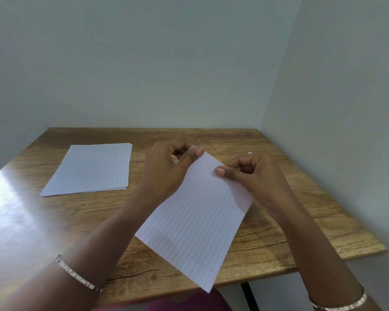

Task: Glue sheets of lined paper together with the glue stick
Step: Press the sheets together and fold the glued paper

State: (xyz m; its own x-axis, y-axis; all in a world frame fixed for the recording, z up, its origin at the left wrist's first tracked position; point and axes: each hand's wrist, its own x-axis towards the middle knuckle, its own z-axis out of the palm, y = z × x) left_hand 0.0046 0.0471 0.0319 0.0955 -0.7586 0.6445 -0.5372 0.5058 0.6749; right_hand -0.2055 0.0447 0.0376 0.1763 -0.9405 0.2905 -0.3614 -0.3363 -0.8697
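White lined paper sheet mid-frame (tilted) | left hand, right hand pinching its top edge | paper stack left on wooden table

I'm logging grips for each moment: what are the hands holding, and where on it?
Both hands, left and right, pinch the top edge of one sheet of lined paper, thumbs on its front.
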